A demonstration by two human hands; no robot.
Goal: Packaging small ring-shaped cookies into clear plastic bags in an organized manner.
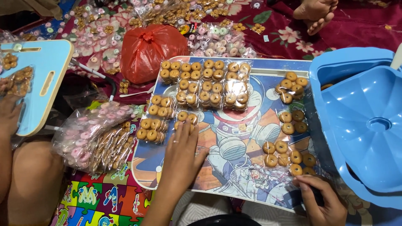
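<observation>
My left hand [181,155] lies flat on a small folding table [234,138] with a cartoon print, fingertips touching a clear packet of small brown ring biscuits [186,118]. My right hand [320,201] rests at the table's near right edge, fingers curled over a dark object I cannot make out, next to a packet of biscuits [289,158]. Several more biscuit packets [209,86] lie in rows across the far part of the table.
A red plastic bag [146,50] sits behind the table. A blue plastic lid and tub [364,125] stand at right. Piles of packets [94,140] lie at left. Another person's arm [8,125] and light-blue board [42,79] are far left; a foot [314,12] at top.
</observation>
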